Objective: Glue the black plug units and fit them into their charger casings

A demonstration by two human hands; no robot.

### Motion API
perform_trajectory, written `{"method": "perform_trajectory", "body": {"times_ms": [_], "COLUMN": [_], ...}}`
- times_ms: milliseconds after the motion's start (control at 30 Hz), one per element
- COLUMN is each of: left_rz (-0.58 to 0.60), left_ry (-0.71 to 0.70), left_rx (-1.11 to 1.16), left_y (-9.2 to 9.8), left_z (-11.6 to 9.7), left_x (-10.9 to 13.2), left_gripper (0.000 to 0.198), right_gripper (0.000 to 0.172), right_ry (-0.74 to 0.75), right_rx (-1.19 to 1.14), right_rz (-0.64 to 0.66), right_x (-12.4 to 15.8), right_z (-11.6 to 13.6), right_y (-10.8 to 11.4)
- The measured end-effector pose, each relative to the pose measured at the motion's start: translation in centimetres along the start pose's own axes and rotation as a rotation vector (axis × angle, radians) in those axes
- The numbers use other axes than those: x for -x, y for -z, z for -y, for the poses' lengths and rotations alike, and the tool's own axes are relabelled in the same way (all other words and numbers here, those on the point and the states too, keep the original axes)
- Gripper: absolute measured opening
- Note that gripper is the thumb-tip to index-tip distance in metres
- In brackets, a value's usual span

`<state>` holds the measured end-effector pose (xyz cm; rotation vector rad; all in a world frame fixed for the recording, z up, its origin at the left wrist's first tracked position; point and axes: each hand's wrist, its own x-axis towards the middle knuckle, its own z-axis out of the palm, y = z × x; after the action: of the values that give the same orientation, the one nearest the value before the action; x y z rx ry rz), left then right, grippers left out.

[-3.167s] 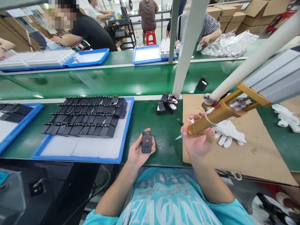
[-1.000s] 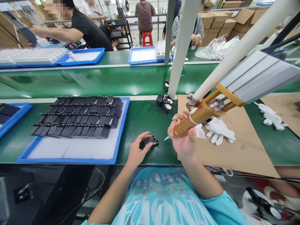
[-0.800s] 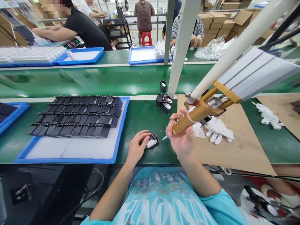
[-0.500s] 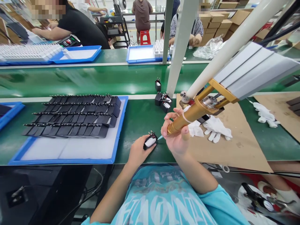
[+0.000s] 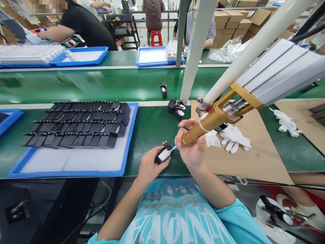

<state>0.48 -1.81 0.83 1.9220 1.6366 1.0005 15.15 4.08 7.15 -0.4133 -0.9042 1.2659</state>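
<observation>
My left hand (image 5: 149, 166) is closed round a small black charger (image 5: 164, 154) with a white face and metal prongs up, held just above the green bench (image 5: 152, 128). My right hand (image 5: 191, 147) grips the gold barrel of a dispensing tool (image 5: 203, 127) that hangs from a white tube and grey housing. Its pale blue tip (image 5: 174, 147) touches the charger's top edge.
A blue tray (image 5: 127, 145) with rows of black chargers lies to the left. A few loose chargers (image 5: 176, 106) sit by a white post, one more (image 5: 164, 90) on the conveyor belt. White gloves (image 5: 233, 139) lie on a cardboard sheet (image 5: 254, 152). Other people work across the belt.
My left hand set the charger down, turned it prongs up and gripped it again. My right hand brought the tool's tip onto it. A lone charger moved left along the conveyor.
</observation>
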Motion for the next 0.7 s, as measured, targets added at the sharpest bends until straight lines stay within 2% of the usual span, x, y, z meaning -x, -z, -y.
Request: {"method": "perform_trajectory", "body": {"times_ms": [100, 267, 433, 567, 700], "left_rz": [0.003, 0.017, -0.019, -0.074, -0.049], "left_ry": [0.034, 0.099, 0.058, 0.048, 0.059], "left_rx": [0.011, 0.05, 0.147, 0.153, 0.12], "left_y": [-0.3, -1.1, -1.8, -2.2, -2.3], "left_z": [0.2, 0.1, -0.8, -0.9, -0.8], "left_x": [0.0, -0.6, -1.0, -1.0, -1.1], "left_gripper": [0.032, 0.031, 0.027, 0.028, 0.03], "right_gripper": [0.048, 0.045, 0.047, 0.041, 0.042], "right_ry": [-0.001, -0.011, -0.016, -0.018, -0.025], "right_rx": [-0.002, -0.052, -0.08, -0.042, -0.006], "right_rz": [-0.018, -0.012, 0.031, 0.055, 0.027], "right_x": [0.0, 0.1, 0.1, 0.2, 0.2], "right_z": [0.1, -0.2, -0.7, -0.6, -0.4], "right_y": [-0.4, -1.2, -2.0, -2.3, -2.3]}}
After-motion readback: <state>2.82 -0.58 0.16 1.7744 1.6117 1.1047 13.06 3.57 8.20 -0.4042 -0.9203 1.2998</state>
